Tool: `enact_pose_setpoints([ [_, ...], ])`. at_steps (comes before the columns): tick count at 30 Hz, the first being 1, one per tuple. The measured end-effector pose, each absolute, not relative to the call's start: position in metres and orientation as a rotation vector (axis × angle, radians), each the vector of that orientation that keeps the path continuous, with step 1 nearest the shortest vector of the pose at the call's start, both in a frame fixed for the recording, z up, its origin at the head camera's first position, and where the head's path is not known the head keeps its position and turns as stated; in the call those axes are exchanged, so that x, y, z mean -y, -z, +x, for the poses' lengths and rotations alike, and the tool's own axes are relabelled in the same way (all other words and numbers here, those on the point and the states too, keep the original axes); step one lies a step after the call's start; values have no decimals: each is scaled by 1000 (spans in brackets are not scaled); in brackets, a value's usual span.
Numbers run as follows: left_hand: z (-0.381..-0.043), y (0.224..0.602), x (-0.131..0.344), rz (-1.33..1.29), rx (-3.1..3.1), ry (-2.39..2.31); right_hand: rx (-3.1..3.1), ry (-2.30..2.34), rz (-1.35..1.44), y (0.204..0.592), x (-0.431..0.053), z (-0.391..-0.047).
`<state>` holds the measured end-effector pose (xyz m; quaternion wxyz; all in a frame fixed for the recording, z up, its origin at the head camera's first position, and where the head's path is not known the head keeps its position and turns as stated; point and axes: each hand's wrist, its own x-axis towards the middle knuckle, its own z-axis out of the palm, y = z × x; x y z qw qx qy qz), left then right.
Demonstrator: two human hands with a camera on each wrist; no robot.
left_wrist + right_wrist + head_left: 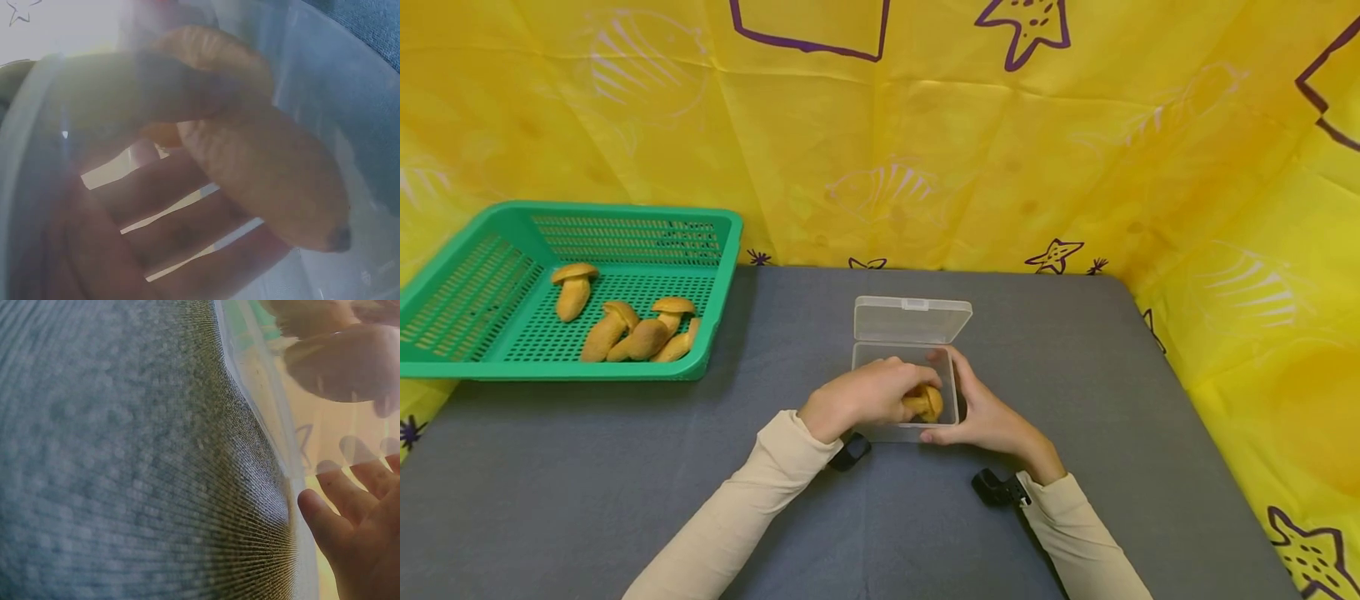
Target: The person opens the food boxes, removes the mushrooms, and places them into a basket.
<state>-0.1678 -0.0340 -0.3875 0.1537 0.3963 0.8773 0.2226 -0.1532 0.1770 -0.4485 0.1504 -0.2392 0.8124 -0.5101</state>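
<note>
A clear plastic box (pixel 883 434) stands on the grey cloth with its hinged lid (pixel 910 322) raised at the back. Inside it, my left hand (pixel 874 392) holds a toy mushroom (pixel 932 403) with a tan cap and stem. Through the box wall, the left wrist view shows the mushroom (pixel 275 178) lying against the fingers (pixel 181 234). My right hand (pixel 992 419) grips the box's right side, thumb at the front corner and fingers towards the back. Its fingers (pixel 350 494) appear beside the clear wall in the right wrist view.
A green plastic basket (pixel 724 283) at the left holds several similar mushrooms (pixel 602 336). Grey cloth (pixel 1075 358) covers the table. A yellow patterned curtain (pixel 925 125) hangs behind and along the right side.
</note>
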Motion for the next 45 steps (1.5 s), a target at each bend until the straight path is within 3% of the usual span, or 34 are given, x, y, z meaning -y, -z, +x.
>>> enact_pose_setpoints([
  [9, -160, 384, 37, 1029, -2526, -692, -2331, 1460, -677, 449, -178, -151],
  [30, -145, 383, 61, 1129, -2712, -1066, -2351, 1450, -675, 448, -179, -150],
  [45, -137, 358, 91, 1157, -2731, -1303, -2369, 1440, -682, 448, -177, -152],
])
